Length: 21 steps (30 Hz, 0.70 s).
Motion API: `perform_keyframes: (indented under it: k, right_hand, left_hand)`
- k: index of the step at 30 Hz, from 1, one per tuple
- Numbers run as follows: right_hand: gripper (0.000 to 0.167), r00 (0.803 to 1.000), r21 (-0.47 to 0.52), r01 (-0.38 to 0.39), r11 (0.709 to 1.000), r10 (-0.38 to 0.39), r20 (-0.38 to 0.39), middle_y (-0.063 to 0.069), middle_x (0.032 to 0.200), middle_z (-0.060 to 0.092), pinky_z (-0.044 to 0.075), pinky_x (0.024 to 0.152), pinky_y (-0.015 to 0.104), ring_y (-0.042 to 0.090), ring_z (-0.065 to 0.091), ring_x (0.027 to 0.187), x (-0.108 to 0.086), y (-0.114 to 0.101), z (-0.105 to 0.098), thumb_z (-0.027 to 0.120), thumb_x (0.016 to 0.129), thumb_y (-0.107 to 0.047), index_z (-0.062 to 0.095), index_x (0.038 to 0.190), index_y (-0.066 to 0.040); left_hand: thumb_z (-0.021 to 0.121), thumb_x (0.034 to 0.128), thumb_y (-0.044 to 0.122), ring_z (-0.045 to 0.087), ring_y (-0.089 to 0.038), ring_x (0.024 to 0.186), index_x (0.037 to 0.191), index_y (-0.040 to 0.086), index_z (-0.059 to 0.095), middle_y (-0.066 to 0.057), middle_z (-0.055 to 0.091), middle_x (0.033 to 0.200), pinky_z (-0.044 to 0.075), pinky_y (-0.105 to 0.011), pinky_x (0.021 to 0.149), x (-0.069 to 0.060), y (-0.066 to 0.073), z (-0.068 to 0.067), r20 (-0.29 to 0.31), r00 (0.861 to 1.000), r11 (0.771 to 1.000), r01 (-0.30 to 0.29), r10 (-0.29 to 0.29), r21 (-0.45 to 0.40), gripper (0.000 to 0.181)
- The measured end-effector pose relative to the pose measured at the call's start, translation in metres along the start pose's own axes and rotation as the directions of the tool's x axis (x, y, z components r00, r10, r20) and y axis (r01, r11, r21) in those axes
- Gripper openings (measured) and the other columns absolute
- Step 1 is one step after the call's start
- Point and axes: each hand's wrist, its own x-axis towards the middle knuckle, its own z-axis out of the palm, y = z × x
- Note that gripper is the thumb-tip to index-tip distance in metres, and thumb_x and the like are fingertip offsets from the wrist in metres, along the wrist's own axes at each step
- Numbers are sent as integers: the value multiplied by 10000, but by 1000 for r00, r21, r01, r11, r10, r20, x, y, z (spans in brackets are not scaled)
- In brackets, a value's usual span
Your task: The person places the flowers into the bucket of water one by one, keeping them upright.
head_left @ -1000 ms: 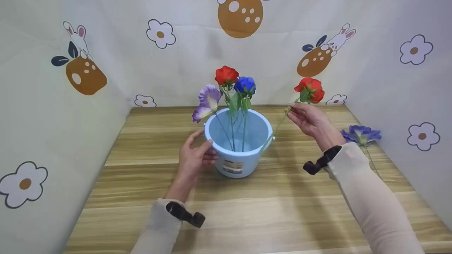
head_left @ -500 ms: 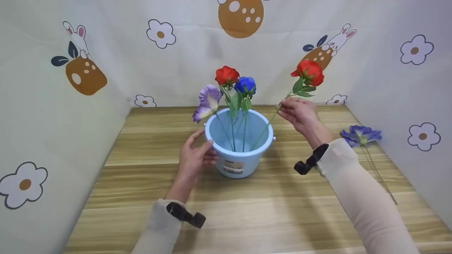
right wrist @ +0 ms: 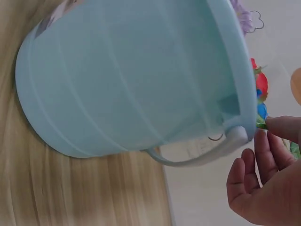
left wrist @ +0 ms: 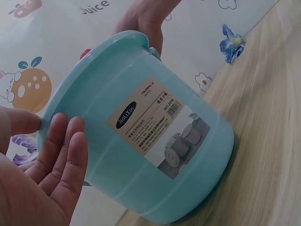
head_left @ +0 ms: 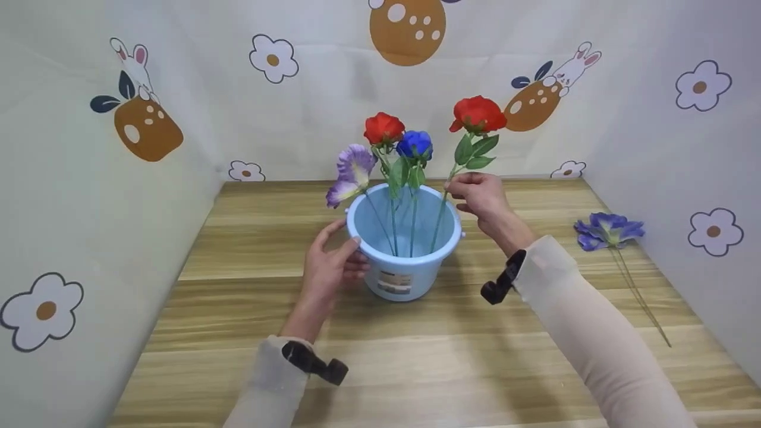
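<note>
My left hand (head_left: 326, 261) holds the near left side of a light blue bucket (head_left: 425, 274), thumb at the rim and fingers against the outer wall. Above the bucket's right rim, my right hand (head_left: 486, 205) pinches the green stem of an artificial red rose (head_left: 478, 114), whose lower stem reaches down inside the bucket. Standing in the bucket are another red rose (head_left: 383, 128), a blue rose (head_left: 414, 144) and a pale purple flower (head_left: 354, 169) leaning left. The right wrist view shows my thumb and fingertips meeting on the stem beside the rim.
A violet-blue flower (head_left: 609, 230) with a long thin stem lies at the right of the wooden table (head_left: 410, 368). Printed cloth walls (head_left: 321, 101) enclose the back and sides. The bucket's handle (right wrist: 197, 157) hangs on its right side.
My right hand has moved left with the red rose, and the stem has come from outside the rim to inside the bucket. The left hand stays on the bucket.
</note>
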Motion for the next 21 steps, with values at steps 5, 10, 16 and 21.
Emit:
perform_keyframes:
  k: [5,10,16,21]
  right_hand:
    - [55,1000,-79,16,997,-16,3,-79,826,659,565,710,231,145,591,872,-1,8,8,742,941,-80,720,910,-119]
    - [71,999,-195,40,980,-44,-14,-60,818,658,486,729,235,160,552,867,-2,12,12,771,927,-96,737,882,-138]
    - [60,996,-228,75,971,-82,-23,-11,859,676,525,828,271,203,591,926,-4,11,17,762,925,-66,719,902,-100]
    - [74,994,-244,90,966,-101,-30,32,931,673,536,833,274,206,593,937,-4,12,21,780,911,-60,721,954,-69]
  left_hand:
    - [692,1018,116,735,-185,625,1520,157,522,-61,731,719,657,-291,588,1,0,0,-1,1000,1000,5,-5,11,531]
    - [694,1013,101,729,-182,610,1527,133,512,-65,728,710,657,-288,583,1,-1,0,8,1000,1000,6,-6,2,546]
    - [692,1012,95,726,-176,601,1525,129,513,-58,725,695,650,-281,569,1,0,0,9,1000,1000,-3,3,-13,544]
    - [690,1015,100,724,-170,601,1526,124,511,-49,726,691,647,-277,568,1,-1,-1,13,1000,1000,-6,7,-11,542]
